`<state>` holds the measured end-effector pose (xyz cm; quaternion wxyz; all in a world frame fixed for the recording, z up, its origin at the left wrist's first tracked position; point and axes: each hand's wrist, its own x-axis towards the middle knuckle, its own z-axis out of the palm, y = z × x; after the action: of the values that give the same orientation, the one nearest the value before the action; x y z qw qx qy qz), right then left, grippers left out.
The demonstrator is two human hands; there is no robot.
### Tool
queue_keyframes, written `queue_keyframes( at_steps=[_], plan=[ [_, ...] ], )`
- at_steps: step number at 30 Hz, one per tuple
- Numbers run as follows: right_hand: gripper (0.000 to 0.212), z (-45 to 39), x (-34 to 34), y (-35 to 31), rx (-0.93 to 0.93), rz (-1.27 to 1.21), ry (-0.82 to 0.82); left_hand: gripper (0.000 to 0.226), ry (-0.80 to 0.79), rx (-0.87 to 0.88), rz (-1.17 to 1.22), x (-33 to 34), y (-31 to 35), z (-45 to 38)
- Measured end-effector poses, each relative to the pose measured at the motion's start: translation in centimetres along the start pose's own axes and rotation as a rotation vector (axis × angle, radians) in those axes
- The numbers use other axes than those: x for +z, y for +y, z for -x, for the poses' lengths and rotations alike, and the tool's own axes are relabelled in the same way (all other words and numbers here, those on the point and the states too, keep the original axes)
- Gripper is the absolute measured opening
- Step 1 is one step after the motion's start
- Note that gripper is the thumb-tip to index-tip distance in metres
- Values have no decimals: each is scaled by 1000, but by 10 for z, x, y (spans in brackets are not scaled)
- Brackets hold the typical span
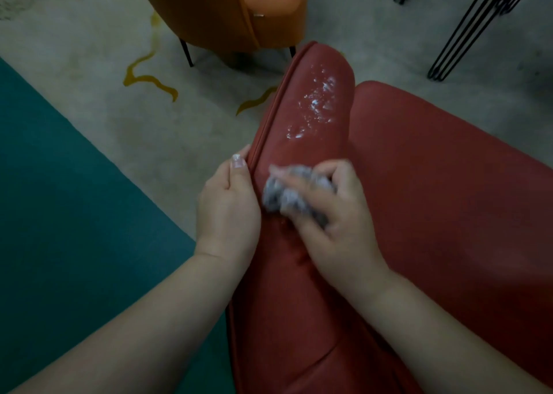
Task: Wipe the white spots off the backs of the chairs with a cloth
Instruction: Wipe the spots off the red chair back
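Red leather chair back (302,274) sits under both yr hands: left hand (227,211) grips its piped edge w/ thumb up, right hand (335,214) clutches crumpled grey cloth (287,196) below white spots (314,106).

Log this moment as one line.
left hand: grips red chair | right hand: holds cloth | white spots: remain

Right hand (332,211) & cloth (291,196) were motion-blurred w/ its fingertips lost in the folds, left hand (229,211) fingers hid behind red chair back (299,274), orange chair (227,10) cut off at 12 o'clock, black wire-leg stool (466,25) at 1-2 o'clock.
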<state>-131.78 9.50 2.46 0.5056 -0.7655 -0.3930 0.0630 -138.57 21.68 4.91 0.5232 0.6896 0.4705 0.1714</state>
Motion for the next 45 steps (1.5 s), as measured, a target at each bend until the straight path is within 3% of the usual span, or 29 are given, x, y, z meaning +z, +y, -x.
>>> queue_keyframes(
  at_steps=[3, 8, 12, 14, 20, 24, 26, 29, 33, 36, 42, 45],
  plan=[
    [40, 32, -16, 7, 2, -70, -99, 46, 2, -16, 1, 0, 1, 0],
    [41, -20, 2, 7, 237, -48, 132, 53, 1, 6, -33, 1, 4, 0],
    [44, 10, -2, -4, -40, 0, -41, 52, 25, 4, -34, 1, 4, 1],
    [44, 33, -11, -2, -71, -32, -111, 51, 14, -4, -37, 1, 3, 1],
    [42, -25, 4, 11, 231, -68, 150, 44, -15, 17, -90, 0, 6, 4],
    [40, -2, -1, 4, 166, -70, 91, 46, -59, 71, -262, 0, 5, 8],
    [40, -1, -7, 6, 229, -151, 91, 57, -96, 127, -339, 0, 8, 11],
    [37, -40, -11, 20, 364, -193, 218, 74, -144, 205, -454, 1, 11, 14],
    [36, -115, -12, 44, 380, -173, 363, 80, -144, 249, -508, 2, 11, 13],
    [38, -153, -6, 58, 435, -122, 318, 79, -134, 253, -493, 3, 11, 12],
    [39, -89, 4, 48, 118, -60, 185, 78, -133, 273, -505, 2, 10, 11],
    [37, -112, 2, 60, 262, -24, 260, 78, -131, 263, -502, 2, 9, 9]
  ],
)
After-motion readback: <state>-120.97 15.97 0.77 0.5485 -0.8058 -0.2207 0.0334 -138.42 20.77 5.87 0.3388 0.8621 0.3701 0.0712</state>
